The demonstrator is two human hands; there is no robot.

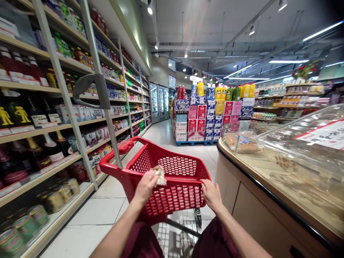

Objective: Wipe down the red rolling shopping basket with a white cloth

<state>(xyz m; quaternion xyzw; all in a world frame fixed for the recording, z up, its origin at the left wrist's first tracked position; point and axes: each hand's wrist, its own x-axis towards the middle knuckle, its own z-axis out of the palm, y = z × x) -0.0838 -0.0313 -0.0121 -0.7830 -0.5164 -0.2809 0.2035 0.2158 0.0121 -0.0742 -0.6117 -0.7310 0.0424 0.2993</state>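
A red plastic shopping cart (177,195) stands side-on right in front of me, its basket holding nothing that I can see. In my left hand (146,184) is a crumpled whitish cloth (160,175), pinched at the basket's near rim. My right hand (211,193) grips the same rim farther right, close to the basket's corner, fingers curled over the edge. The cart's red handle (111,157) is at the left, where a grey metal pole with a grey plastic grip (91,91) rises.
Shelves of bottles and cans (67,125) line the left side. At the right, a display counter (258,186) with clear covers comes close to the cart. Stacked drink cartons (197,123) stand on a blue pallet ahead, and glass-door fridges (159,98) are farther back.
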